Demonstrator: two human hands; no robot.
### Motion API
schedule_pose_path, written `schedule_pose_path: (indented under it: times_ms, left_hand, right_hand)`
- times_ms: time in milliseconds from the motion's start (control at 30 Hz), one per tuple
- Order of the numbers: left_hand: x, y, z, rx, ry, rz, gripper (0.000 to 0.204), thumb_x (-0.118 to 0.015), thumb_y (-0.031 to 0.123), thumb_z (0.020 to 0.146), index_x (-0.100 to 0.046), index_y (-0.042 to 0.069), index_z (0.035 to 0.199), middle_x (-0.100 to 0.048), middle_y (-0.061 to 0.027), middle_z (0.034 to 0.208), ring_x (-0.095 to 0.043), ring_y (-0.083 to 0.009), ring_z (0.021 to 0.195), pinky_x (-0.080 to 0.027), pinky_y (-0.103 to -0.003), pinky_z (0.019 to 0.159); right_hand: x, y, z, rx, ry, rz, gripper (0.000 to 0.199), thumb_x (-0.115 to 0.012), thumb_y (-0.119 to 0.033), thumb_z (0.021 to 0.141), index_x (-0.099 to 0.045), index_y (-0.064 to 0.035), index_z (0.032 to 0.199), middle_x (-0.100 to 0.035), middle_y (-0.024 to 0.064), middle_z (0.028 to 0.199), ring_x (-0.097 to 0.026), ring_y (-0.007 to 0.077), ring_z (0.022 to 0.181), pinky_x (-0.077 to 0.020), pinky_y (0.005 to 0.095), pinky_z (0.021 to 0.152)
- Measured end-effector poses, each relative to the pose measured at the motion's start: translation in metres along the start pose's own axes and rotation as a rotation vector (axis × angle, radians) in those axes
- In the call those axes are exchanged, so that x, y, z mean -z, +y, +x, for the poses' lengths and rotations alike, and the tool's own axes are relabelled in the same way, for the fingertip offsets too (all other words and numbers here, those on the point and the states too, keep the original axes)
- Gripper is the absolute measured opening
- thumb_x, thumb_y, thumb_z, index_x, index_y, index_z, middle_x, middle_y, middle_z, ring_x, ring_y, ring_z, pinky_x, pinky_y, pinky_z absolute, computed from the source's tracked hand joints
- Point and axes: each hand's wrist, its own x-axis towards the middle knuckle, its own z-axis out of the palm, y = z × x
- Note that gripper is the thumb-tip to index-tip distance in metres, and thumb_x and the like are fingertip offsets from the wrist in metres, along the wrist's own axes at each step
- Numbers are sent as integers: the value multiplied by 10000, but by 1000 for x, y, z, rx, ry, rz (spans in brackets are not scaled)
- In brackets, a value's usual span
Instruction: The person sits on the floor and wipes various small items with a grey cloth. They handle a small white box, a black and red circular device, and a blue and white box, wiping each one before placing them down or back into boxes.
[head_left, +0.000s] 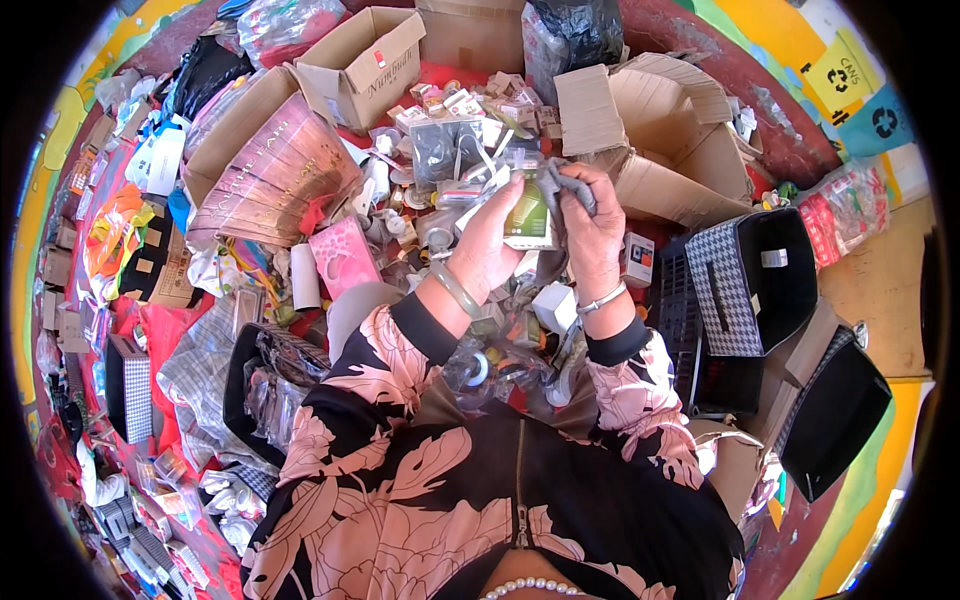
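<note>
Your left hand (490,240) grips one green packet (528,215), thumb along its left edge, at 1 o'clock from the view's centre; your right hand (595,218) pinches one grey cloth (576,190) just beside it. Around the packet sit one open carton (590,108) at 2 o'clock, two black-lined bins (716,285) near 4, and one pink pack (343,257) between 8 and 9.

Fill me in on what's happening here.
A person's left hand holds up a green-and-white package, while the right hand grips a grey cloth at its right side. Beyond the hands lies a heap of small boxes and loose items, with an open cardboard box to the right and a houndstooth-patterned storage box nearer the person.
</note>
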Motion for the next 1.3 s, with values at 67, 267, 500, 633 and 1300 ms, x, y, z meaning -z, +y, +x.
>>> schedule_pose_path:
  times_ms: [67,267,500,633,1300]
  left_hand:
    - [-3,4,-2,-50,-34,-6,330,-502,346,954,-562,68,1120,-620,-69,1032,-613,-196,927,-486,-367,854]
    - [-2,14,2,-24,-77,-61,340,-462,334,968,-558,49,1128,-631,-87,1026,-619,-201,933,-486,-367,868]
    - [-2,-1,2,103,-185,-85,370,-505,315,954,-527,57,1219,-608,-94,1141,-593,-219,1047,-461,-382,938]
    - [3,16,7,-82,-154,-40,411,-469,393,949,-542,63,1183,-629,-93,1076,-606,-226,1000,-480,-386,887]
    - [-1,15,12,-217,4,540,659,-515,430,922,-348,-18,1375,-487,-183,1296,-442,-265,1228,-349,-378,1017]
  right_hand:
    - [-5,-7,-4,62,-89,-68,284,-552,96,735,-623,-45,971,-610,73,994,-575,189,974,-433,274,893]
    - [-6,-33,-12,353,-189,-286,307,-547,121,664,-626,-50,907,-614,95,970,-582,258,968,-464,330,853]
    - [15,-28,6,365,11,-376,341,-537,144,634,-626,-52,899,-608,104,964,-587,276,937,-471,344,846]
    - [-2,-51,-19,432,-362,-431,281,-568,90,633,-644,-53,863,-613,103,935,-594,254,897,-467,323,823]
    - [202,-28,-8,-627,308,471,306,-676,-274,850,-614,-58,1058,-671,89,912,-660,223,763,-542,365,700]
